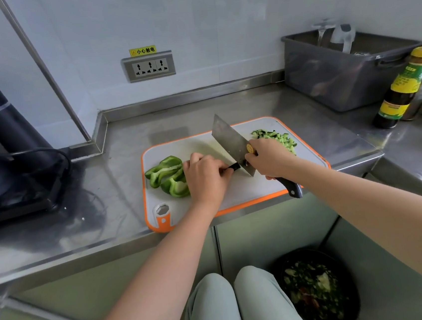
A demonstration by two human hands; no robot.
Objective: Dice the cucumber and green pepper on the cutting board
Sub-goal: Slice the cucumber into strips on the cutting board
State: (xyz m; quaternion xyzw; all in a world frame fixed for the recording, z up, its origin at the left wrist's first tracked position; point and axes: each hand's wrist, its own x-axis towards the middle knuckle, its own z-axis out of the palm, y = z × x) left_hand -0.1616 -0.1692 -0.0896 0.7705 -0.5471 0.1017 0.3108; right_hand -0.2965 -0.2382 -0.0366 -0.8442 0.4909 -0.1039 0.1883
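Pinching a dark cucumber stub (234,167) in curled fingers of the left hand (206,177), gripping the cleaver (230,142) in wrapped fingers of the right hand (270,160) just beside them, seemingly finishing the cucumber, diced cucumber (276,138) lying beyond the right knuckles, next needing the green pepper pieces (167,176) left of the left fingers.

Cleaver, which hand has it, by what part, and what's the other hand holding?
Right hand grips the cleaver by its handle, up by the blade. Left hand pinches a dark cucumber piece.
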